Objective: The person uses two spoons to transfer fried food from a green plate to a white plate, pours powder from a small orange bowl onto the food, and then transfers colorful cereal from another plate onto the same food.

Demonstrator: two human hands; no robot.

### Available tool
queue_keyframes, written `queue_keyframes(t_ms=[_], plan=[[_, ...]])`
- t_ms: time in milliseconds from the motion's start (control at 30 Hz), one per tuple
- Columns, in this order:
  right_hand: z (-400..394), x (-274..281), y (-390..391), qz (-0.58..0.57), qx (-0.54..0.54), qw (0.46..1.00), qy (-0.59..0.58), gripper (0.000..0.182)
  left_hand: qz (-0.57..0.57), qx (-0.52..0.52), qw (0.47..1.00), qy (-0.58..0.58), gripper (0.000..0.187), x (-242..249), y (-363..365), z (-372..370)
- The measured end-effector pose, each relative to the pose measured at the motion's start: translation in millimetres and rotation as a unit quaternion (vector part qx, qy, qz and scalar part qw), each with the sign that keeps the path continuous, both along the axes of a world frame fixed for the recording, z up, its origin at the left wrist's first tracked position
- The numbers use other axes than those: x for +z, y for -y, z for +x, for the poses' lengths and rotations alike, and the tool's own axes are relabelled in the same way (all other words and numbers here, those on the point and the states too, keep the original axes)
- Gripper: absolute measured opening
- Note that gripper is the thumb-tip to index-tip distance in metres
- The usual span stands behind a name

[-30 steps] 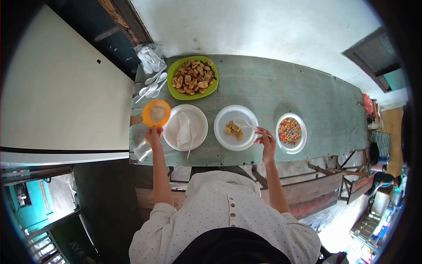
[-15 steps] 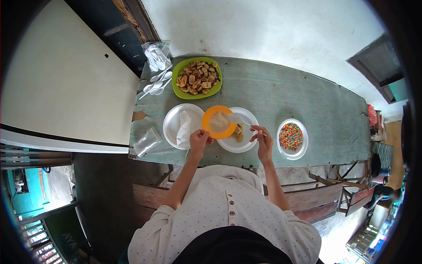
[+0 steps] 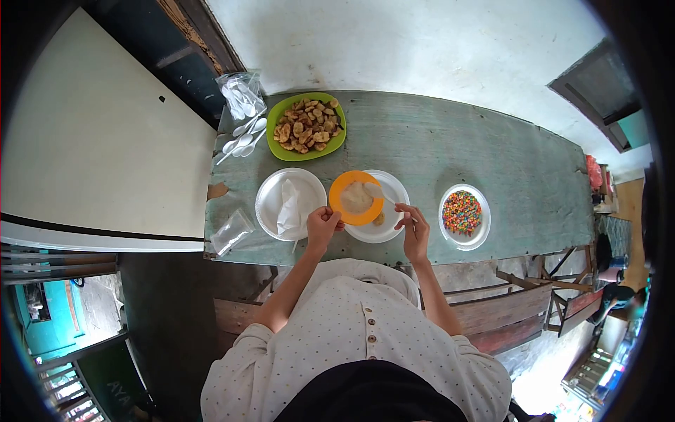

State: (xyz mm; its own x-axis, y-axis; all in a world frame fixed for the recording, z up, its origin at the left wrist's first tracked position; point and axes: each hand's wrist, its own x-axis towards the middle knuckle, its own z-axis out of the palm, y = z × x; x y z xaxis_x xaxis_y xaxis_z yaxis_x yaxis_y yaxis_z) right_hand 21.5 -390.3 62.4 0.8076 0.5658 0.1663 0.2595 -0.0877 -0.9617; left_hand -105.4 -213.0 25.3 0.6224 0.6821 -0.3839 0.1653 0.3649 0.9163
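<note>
My left hand (image 3: 325, 226) is closed on the near rim of an orange bowl (image 3: 336, 188) that holds a pale powder (image 3: 357, 197). The bowl is over the left part of a white plate (image 3: 399, 224). A piece of the browned food on that plate (image 3: 379, 219) shows just past the bowl's edge; the rest is hidden. Between the fingers of my right hand (image 3: 415, 232) is a white plastic spoon (image 3: 388, 196), its head at the bowl's right side by the powder.
Left of the bowl, another white plate (image 3: 268, 197) holds a folded tissue (image 3: 289, 207). Behind sits a green plate (image 3: 273, 144) of browned food pieces, beside white spoons (image 3: 242, 144) and a bag of spoons (image 3: 240, 95). Clear packaging (image 3: 232, 231) lies front left; a bowl of colourful candies (image 3: 463, 213) stands right.
The orange bowl has shifted right, covering more of the plate and its food. The spoon has stayed at the bowl's right side. The whole view has shifted slightly.
</note>
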Motion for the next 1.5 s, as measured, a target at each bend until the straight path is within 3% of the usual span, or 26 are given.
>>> queue_keyframes(t_ms=[200, 733, 900, 1300, 1500], plan=[[-4, -15, 8, 0.075, -0.051, 0.983, -0.161, 0.035, 0.012, -0.02, 0.999, -0.022, 0.011, -8, 5, 0], [-2, -36, 15, 0.075, -0.045, 0.972, -0.218, 0.038, 0.021, -0.019, 0.999, -0.035, 0.01, -14, 12, -3], [3, -30, 15, 0.124, -0.055, 0.943, -0.304, 0.04, -0.002, 0.017, 1.0, -0.016, 0.012, -18, 8, 0], [15, -34, 33, 0.1, -0.068, 0.95, -0.289, 0.04, 0.001, 0.118, 0.993, -0.01, 0.012, -19, -31, -13], [11, -43, 40, 0.088, -0.071, 0.956, -0.271, 0.041, 0.033, 0.119, 0.992, -0.034, 0.012, -25, -40, -22]])
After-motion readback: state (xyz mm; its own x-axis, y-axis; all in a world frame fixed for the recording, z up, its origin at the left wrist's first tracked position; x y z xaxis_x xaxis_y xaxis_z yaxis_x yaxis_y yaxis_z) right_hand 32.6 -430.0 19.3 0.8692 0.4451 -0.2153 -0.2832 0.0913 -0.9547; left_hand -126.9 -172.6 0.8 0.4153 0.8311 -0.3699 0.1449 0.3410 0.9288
